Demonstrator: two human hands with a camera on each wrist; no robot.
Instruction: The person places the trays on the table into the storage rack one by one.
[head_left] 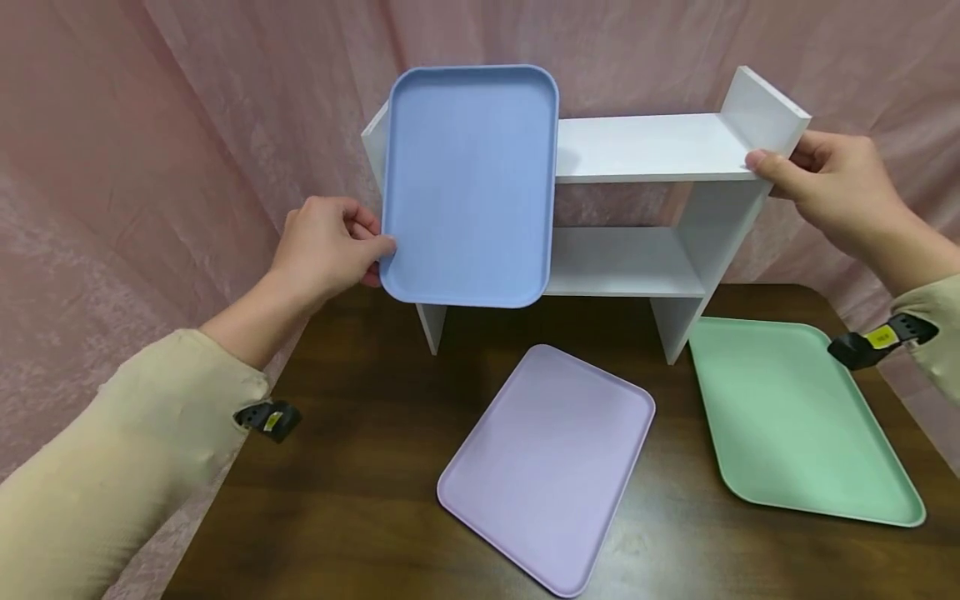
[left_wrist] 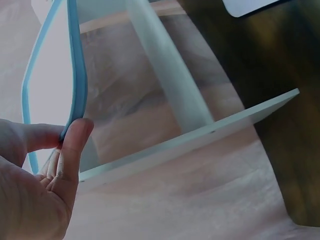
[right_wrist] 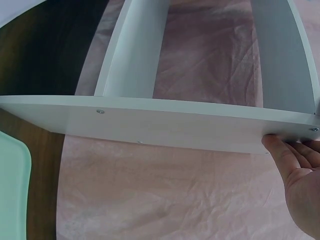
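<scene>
- Pinching the lower left edge of the blue tray (head_left: pixel 471 187) between thumb and curled fingers, the left hand (head_left: pixel 324 250) held it upright in the air, in front of the left end of the white shelf (head_left: pixel 645 150).
- The left wrist view showed the thumb (left_wrist: pixel 70 150) pressed on the tray's rim, with the other fingers behind it.
- The right hand (head_left: pixel 825 187) gripped the shelf's right side panel near its top, thumb on the front edge and fingers wrapped behind.
- The blue tray covered the shelf's left upright and part of both boards; its lower edge hung above the dark table (head_left: pixel 360 467).
- A lilac tray (head_left: pixel 547 467) lay flat on the table in front of the shelf, and a green tray (head_left: pixel 795 417) lay flat to the right, its near corner just beside the shelf's right foot.
- Bare table showed between the two flat trays and to the left of the lilac one.
- Pink cloth (head_left: pixel 150 167) hung close behind and beside the shelf.
- The right hand's fingertips were hidden behind the panel.
</scene>
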